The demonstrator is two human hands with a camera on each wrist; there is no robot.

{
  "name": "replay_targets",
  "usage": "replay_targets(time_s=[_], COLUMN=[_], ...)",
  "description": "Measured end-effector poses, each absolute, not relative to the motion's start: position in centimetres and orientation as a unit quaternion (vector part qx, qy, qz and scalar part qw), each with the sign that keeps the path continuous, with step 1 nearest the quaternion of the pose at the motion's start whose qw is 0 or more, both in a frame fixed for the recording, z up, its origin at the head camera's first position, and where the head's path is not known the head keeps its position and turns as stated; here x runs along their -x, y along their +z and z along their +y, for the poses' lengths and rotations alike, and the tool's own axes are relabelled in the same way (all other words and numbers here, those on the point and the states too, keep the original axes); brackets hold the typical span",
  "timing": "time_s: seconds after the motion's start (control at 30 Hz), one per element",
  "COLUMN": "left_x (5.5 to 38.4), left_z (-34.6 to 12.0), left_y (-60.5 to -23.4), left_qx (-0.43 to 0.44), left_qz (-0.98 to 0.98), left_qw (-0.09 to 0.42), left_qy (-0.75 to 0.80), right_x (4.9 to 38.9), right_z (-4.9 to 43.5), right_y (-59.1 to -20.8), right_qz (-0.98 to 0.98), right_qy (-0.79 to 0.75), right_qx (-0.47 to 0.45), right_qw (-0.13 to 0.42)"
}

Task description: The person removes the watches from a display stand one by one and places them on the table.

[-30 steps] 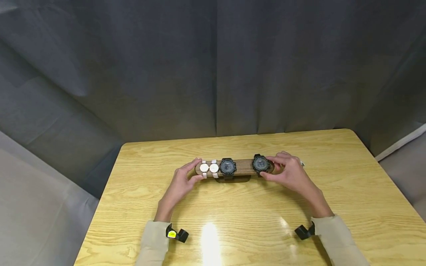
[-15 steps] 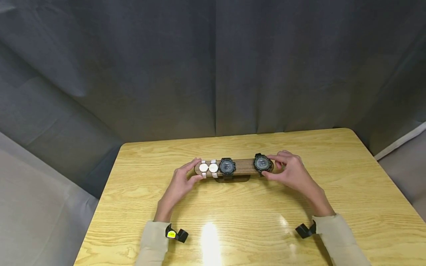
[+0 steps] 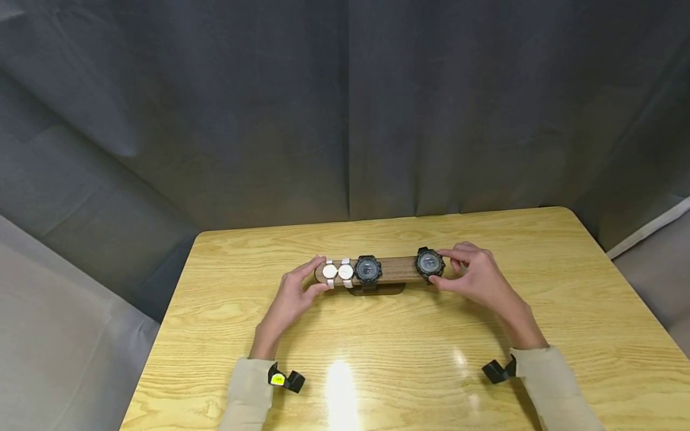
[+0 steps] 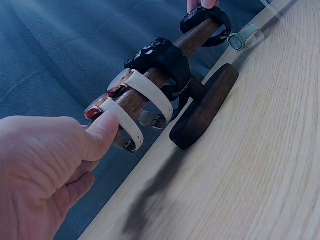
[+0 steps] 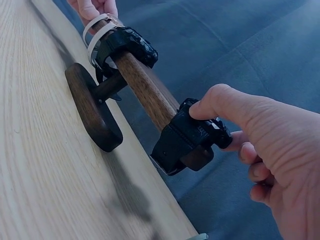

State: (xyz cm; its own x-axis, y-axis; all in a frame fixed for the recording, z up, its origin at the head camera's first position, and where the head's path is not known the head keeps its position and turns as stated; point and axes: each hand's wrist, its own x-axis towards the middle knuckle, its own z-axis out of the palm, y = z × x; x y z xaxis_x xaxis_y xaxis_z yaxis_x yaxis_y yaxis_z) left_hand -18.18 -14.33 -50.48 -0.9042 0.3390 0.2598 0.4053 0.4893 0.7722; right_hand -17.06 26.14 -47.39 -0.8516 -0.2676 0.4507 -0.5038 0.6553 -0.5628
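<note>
A dark wooden watch stand (image 3: 398, 270), a bar on a short post and base (image 4: 205, 112), stands on the table. My left hand (image 3: 288, 297) grips its left end, the thumb beside a white-strapped watch (image 3: 330, 272). A second white-strapped watch (image 3: 345, 272) is close by, then a black digital watch (image 3: 368, 270). At the bar's right end my right hand (image 3: 480, 275) pinches another black digital watch (image 5: 187, 137) by its case, thumb and fingers on opposite sides. Its strap still loops around the bar, whose end pokes out in the right wrist view.
Beyond the stand's right end a pale green watch (image 4: 236, 42) lies on the wood-grain table (image 3: 377, 353). Dark grey curtains (image 3: 269, 120) hang behind the table's back edge. Each sleeve carries a black wrist mount (image 3: 287, 379).
My right hand has moved a little to the right, and the black watch it pinches has slid along toward the bar's right end. The left hand has stayed put.
</note>
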Motion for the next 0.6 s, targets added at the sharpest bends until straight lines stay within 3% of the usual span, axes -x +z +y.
replay_targets(time_s=[0.6], left_x=[18.1], left_z=[-14.3], left_y=[-50.4], left_qx=[0.219], left_qz=[-0.863], left_qw=[0.046], left_qy=[-0.454], right_x=[16.8], right_z=[27.4], right_y=[-46.6], right_qz=[-0.898], right_qy=[0.356], right_qx=[-0.204], right_qw=[0.162])
